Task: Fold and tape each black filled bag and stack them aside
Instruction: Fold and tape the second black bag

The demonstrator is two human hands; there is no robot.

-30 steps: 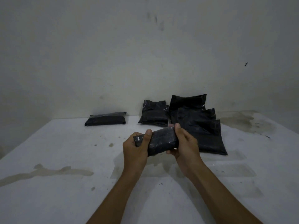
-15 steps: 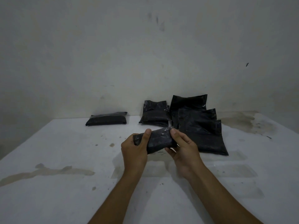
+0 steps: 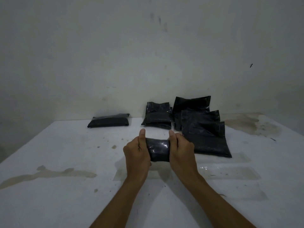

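Left hand [image 3: 136, 153], right hand [image 3: 181, 153] gripping glossy folded black bag [image 3: 158, 150], stained white table [image 3: 65, 162]

The bag [image 3: 158, 149] I hold is glossy black plastic, with small highlights on its smooth, tight skin. At one o'clock the unfolded bags [image 3: 204, 129] show the same shiny film, lightly creased. The folded bag [image 3: 108, 122] at eleven o'clock looks wrapped in clear, shiny tape. The white tabletop [image 3: 65, 153] is matt, stained and speckled.
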